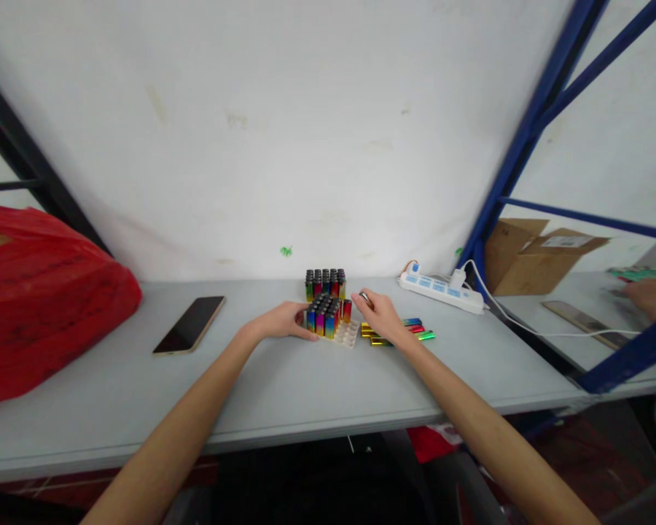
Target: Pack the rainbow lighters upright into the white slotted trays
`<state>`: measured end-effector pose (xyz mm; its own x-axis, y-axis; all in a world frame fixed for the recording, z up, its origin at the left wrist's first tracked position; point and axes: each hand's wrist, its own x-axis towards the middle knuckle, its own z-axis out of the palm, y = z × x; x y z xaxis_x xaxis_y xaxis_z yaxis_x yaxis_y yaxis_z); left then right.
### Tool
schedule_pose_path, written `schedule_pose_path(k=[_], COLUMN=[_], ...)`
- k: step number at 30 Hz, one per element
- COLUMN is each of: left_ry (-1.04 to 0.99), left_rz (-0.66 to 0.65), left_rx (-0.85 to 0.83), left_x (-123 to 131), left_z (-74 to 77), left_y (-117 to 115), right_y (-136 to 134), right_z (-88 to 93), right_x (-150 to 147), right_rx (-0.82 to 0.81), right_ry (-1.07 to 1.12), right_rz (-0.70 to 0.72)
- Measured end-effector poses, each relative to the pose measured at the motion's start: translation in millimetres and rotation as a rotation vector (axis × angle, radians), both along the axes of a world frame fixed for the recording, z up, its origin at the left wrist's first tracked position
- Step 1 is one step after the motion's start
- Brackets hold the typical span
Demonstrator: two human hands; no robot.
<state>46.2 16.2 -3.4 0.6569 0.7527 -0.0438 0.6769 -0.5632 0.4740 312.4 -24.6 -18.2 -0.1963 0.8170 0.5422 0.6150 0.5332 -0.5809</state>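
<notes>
A white tray [348, 335] with rounded sockets lies on the table, and several upright shiny lighters [325, 321] with black tops fill its left part. My left hand [289, 321] grips the left side of this tray of lighters, with thumb in front and fingers behind. Just right of the tray, my right hand [381, 313] is closed on a lighter [366, 300], of which only the metallic end shows. A red lighter [347, 311] stands alone near that hand. Loose lighters [376, 340] in gold, red, blue and green lie under and beside my right wrist.
Behind the tray stands another block of lighters [326, 283]. A phone [190, 325] lies left, near a red plastic bag [49, 299]. At right are a power strip [442, 290], a blue frame [517, 157], a cardboard box [530, 259] and another person's hand [653, 295].
</notes>
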Motion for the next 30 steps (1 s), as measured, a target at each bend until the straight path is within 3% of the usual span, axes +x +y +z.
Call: schedule_pose_path(k=[5,12,19,30], left_ry=[-0.006,-0.013,-0.019,-0.016], left_rz=[-0.009,0.017,0.009,0.014], left_rx=[-0.001,-0.013,-0.008,-0.006], left_x=[0,1,1,1], left_z=[0.2,1.3,1.8,1.1], left_y=[0,-3,-3,-3], right_y=[-4,2,8,10], right_z=[5.0,-2.4,-8.3,-8.5], right_x=[1,3,-2,-5], right_rx=[0.090,0.095,0.222,0.171], right_ry=[-0.155,-0.274,-0.439,-0.398], right_rz=[0.068,-0.024,-0.095,-0.044])
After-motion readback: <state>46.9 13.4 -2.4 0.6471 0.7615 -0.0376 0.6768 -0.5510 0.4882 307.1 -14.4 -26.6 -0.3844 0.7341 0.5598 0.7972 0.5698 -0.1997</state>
